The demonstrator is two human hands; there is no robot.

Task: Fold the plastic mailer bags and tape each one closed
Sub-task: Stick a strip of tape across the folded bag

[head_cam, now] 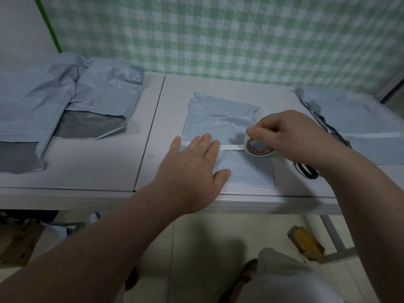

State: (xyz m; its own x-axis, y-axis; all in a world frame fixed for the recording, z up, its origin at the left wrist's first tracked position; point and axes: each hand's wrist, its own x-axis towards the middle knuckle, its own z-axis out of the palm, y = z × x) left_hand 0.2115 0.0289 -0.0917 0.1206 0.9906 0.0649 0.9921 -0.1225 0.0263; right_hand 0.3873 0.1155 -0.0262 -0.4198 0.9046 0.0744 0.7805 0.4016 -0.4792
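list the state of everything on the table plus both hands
middle mailer bag, folded flat, not yet fully taped
left hand, flat, pressing the tape end down on the bag
right hand, curled round the tape roll
tape roll, on edge on the bag
tape strip, pulled taut from left hand to roll
left mailer bags, open, grey inside showing, untaped
right mailer bag, folded, taped across

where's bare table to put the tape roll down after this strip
Best is the bare table between the left pile of bags and the folded mailer, either side of the table seam. A narrower band lies behind the folded mailer, by the checked cloth. The right is crowded: right hand, tape roll, scissors and the right stack.
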